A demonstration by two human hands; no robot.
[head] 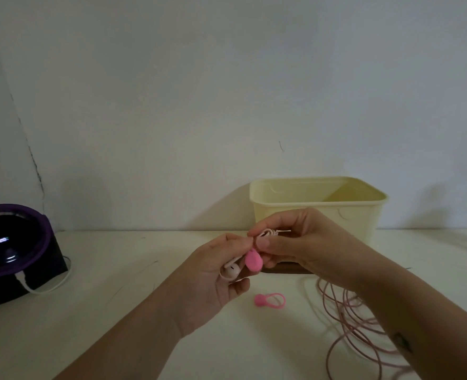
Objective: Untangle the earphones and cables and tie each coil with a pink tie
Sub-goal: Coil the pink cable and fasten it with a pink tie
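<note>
Centre of frame, above the table (pixel 117 311): white earphones (pixel 231 270), wire bunched into a small coil, held between both hands.
- Left hand (pixel 215 275): fingers curled around the lower part of the coil, with one earbud lying against the palm.
- Right hand (pixel 295 242): thumb and fingers pinch the upper loops of wire. A short wire end sticks out to the right past the fingers.
- Pink tie (pixel 253 260): rounded, soft-looking bulb hanging between the two hands. Its upper end is at the right thumb tip. Whether it is already looped round the coil cannot be told.

Second pink tie (pixel 270 299): flat on the table below the hands, a bulb with an open loop.

Pink cable (pixel 363 319): loose, overlapping loops, lower right, partly under the right forearm.

Cream bin (pixel 317 204): behind the hands, against the wall, open-topped. Only its inner walls show, and any contents are hidden.

Left edge: purple-rimmed black device (pixel 13 242) with a white lead (pixel 43 289) plugged in.
</note>
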